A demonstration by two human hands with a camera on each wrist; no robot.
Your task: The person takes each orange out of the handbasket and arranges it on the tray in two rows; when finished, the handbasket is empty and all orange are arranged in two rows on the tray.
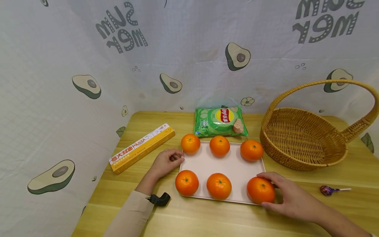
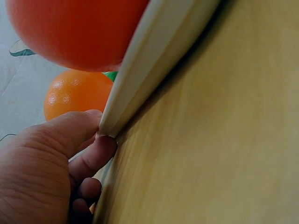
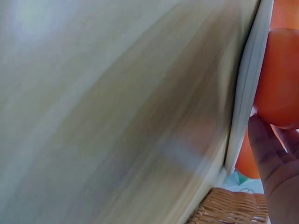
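A pale pink tray [image 1: 223,166] carries oranges in two rows of three. At its left edge, my left hand [image 1: 166,163] pinches the rim between thumb and index finger; the left wrist view shows the thumb [image 2: 77,128] at the edge. The back left orange [image 1: 190,144] is just beyond that hand, and the front left orange [image 1: 187,182] is nearer me. My right hand [image 1: 296,200] grips the front right orange [image 1: 260,190] at the tray's corner, thumb on the near side and fingers on the far side. Beyond lies the back right orange [image 1: 251,150].
A green bag of chips [image 1: 220,121] lies behind the tray. To the left is a yellow pasta box [image 1: 142,148]. A wicker basket [image 1: 299,138] with a tall handle stands at the back right, and a lollipop [image 1: 327,190] lies to the right. A printed curtain [image 1: 189,59] hangs behind the table.
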